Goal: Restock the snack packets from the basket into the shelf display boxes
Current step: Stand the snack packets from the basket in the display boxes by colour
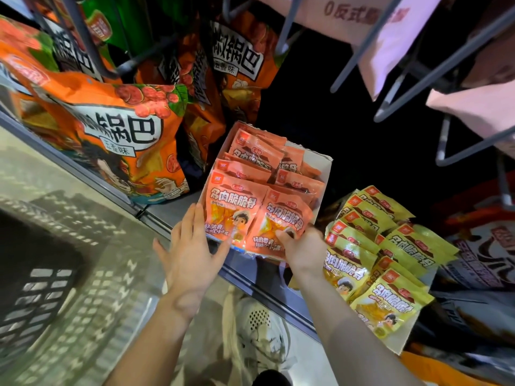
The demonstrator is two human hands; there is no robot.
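A cardboard display box [324, 162] on the shelf holds several orange-red snack packets. Two of them stand at its front: the left packet [232, 207] and the right packet [281, 221]. My right hand [302, 249] pinches the lower edge of the right packet, thumb on its face. My left hand [189, 254] is spread flat with straight fingers, fingertips touching the lower left corner of the left packet. To the right, a second box holds several yellow packets [387, 296]. The grey mesh basket [47, 288] lies blurred at the lower left.
Large orange bags [119, 140] stand on the shelf left of the box. Grey metal hooks [434, 76] with pale pink packets hang above right. The shelf's metal edge [264, 291] runs diagonally. A white shoe [259, 330] shows on the floor below.
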